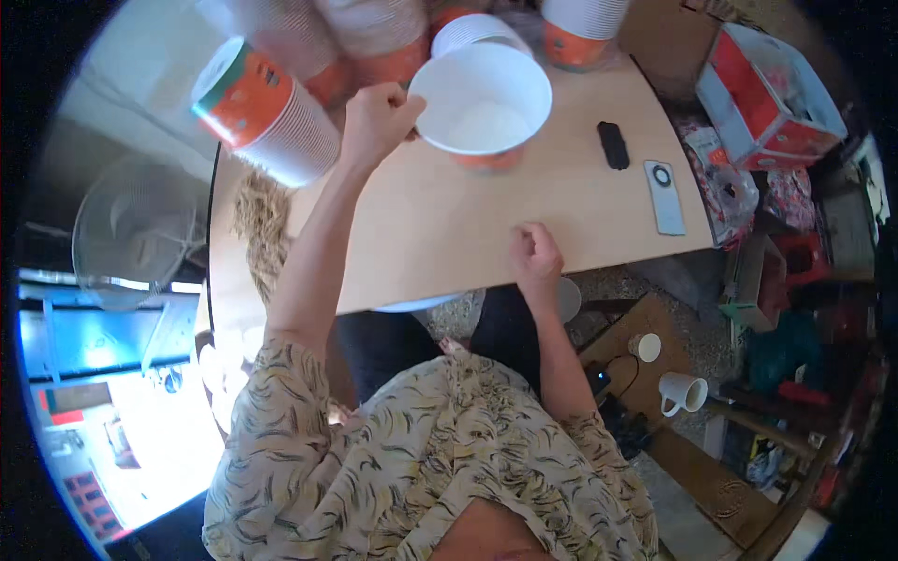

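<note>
- Clamping the left rim of a white-and-orange paper bucket (486, 98) between left hand (376, 123) thumb and fingers, at the table's far middle
- Curling right hand (536, 260) fingers loosely inward by the table's near edge; cannot tell how fully closed, or around what
- Hiding the left fingertips partly behind the bucket rim; cannot tell about base touching tabletop
- Cutting off the far stacked paper buckets (374, 39) at the top edge; blurring the bucket's underside
- See pale wood-look table (426, 238), with a tilted bucket stack (281, 126) and tangled brown strands (265, 224) left, black device (613, 146) and silver phone (665, 198) right
- See red-and-white carton (767, 98) far right, white mug (686, 393) near right, glaring light at near left
</note>
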The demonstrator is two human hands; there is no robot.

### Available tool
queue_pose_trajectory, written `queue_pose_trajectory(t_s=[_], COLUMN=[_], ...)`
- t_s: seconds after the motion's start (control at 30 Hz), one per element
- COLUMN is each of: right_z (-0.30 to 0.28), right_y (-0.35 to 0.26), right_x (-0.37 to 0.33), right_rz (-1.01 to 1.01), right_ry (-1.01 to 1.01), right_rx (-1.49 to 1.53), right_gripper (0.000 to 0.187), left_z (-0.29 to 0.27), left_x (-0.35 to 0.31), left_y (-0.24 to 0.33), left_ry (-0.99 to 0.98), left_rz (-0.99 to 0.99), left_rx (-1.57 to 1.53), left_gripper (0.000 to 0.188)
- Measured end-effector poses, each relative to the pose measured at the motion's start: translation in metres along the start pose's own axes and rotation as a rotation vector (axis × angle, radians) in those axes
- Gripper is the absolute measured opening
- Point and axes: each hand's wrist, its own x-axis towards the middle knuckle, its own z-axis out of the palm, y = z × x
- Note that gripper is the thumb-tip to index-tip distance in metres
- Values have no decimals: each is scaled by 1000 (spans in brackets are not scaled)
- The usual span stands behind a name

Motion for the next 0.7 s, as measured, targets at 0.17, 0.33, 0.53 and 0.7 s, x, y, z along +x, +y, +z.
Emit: queue_pose_trajectory(t_s=[0.17,0.33,0.53,0.7], right_z=[-7,8,34,63], right_y=[-16,-83,-104,-61], right_x=[2,1,-27,-38], right_rz=[176,49,101,302], right_ry=[-413,-701,-780,-796], right_rx=[509,766,775,719], right_gripper=[93,133,122,87], left_z=[-42,-64,-78,-43], left_x=[-86,-144,-177,-192], left_y=[-52,-95,-108,-130], left_ry=[-150,-222,-27,135], left_rz=[-296,-294,-409,-271], left_rx=[-221,-433,-541,-818], left_gripper=[25,28,43,44])
